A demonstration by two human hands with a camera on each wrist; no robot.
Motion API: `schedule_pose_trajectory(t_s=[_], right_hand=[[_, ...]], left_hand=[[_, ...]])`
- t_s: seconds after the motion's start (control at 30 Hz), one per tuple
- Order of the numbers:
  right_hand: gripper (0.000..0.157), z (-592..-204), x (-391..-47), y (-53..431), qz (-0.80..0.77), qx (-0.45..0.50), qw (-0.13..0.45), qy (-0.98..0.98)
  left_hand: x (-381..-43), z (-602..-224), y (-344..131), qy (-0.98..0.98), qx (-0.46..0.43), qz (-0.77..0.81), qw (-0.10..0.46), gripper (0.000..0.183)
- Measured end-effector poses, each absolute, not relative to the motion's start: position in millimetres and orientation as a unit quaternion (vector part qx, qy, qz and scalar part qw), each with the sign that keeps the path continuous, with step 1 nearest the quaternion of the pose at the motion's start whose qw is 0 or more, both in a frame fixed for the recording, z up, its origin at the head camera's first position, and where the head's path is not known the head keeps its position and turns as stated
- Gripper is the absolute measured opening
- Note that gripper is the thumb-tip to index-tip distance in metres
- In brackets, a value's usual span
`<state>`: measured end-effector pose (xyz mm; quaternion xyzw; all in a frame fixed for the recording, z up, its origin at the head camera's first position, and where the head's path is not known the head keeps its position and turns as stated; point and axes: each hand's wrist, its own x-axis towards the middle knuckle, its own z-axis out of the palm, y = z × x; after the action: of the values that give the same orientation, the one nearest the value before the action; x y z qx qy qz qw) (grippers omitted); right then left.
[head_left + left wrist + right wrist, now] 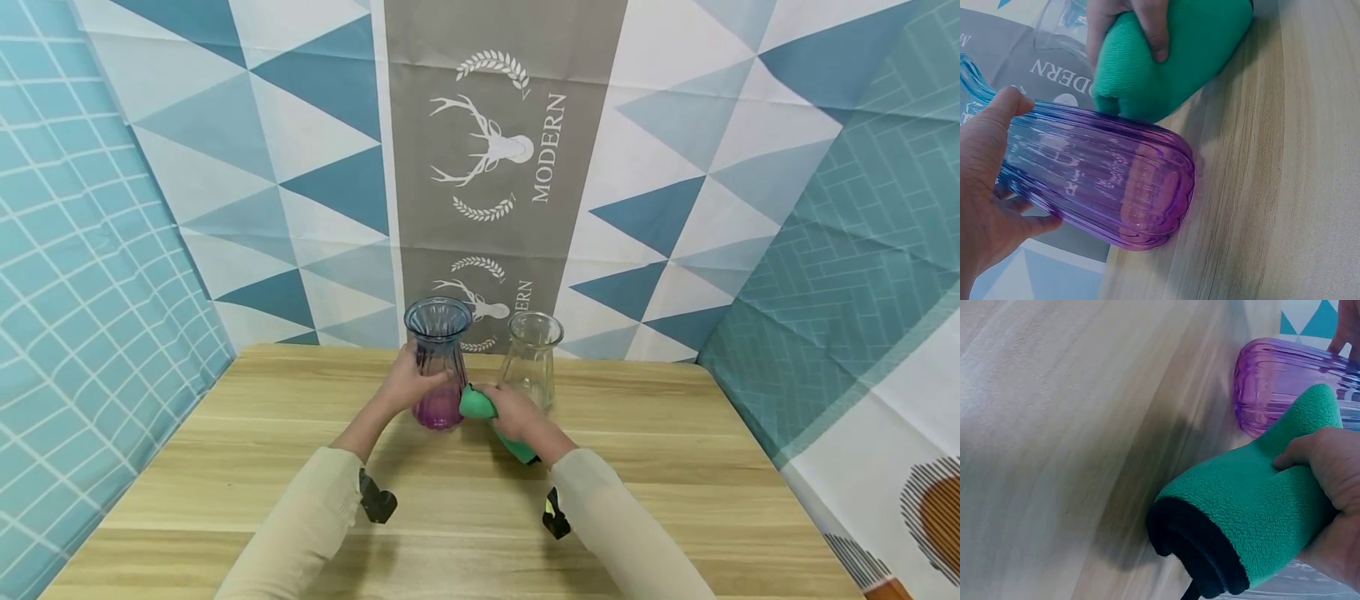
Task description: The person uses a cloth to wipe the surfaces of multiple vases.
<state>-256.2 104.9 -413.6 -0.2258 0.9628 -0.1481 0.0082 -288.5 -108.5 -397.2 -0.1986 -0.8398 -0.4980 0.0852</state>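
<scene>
A ribbed glass vase (438, 408), blue at its flared rim and purple-pink at its base, stands toward the back of the table. My left hand (405, 385) grips it around the middle; the left wrist view shows the thumb on one side of the glass (1104, 181) and fingers on the other. A folded green cloth (1241, 500) with a black edge is held in my right hand (519, 412), its bunched end against or very near the vase's side. Behind that hand stands a clear glass vase (534, 367), its lower part partly hidden.
The wooden table (450, 533) ends at the back against a patterned wall covering (322, 183) of triangles and a grey deer-print strip. Tile-patterned sheets (67, 275) hang at the left, with other patterned sheets at the right. Black straps (377, 498) sit below both wrists.
</scene>
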Motion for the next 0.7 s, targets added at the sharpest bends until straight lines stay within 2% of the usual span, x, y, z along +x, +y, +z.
schedule_pose_trajectory(t_s=[0.37,0.57,0.7], right_hand=[[0.063,-404,-262,111,-0.209,-0.202,-0.011,0.957],[0.063,-392,-266,110,-0.227,-0.214,-0.049,0.949],[0.065,-384,-266,108,-0.249,-0.219,-0.079,0.940]], left_hand=[[-287,-395,-109,-0.847,-0.174,-0.497,0.070,0.076],[-287,-394,-107,-0.842,-0.188,-0.499,0.084,0.071],[-287,-395,-107,-0.842,-0.193,-0.498,0.082,0.073]])
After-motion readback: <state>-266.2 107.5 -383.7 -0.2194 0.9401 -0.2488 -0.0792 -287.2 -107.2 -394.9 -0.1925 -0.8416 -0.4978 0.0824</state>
